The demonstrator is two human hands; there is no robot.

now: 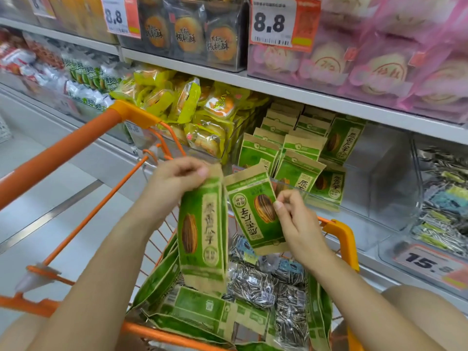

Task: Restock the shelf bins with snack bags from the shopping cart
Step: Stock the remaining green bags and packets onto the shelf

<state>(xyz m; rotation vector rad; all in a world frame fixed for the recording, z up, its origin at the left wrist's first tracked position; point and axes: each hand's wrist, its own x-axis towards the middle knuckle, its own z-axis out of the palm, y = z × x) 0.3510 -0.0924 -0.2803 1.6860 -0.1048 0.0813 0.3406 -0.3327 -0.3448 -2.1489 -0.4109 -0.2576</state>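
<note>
Snack bags of green and tan paper fill the orange shopping cart [339, 239] below, and two bunches are lifted over it. The left hand [177, 178] grips the top edge of a small stack of bags [202, 231] that hangs upright, long axis vertical, bottom just above the cart's load. The right hand [296, 219] pinches the right edge of a single bag [253, 211], upside down and tilted, its top corner leaning toward the shelf. This hand is the nearer one to the clear shelf bin [359, 183], which lies up and to the right, with rows of the same bags [296, 158] standing on its left side. Open room shows on the bin's right side, behind its clear front wall; I judge the single bag must rise over that front lip and turn upright before going in.
</note>
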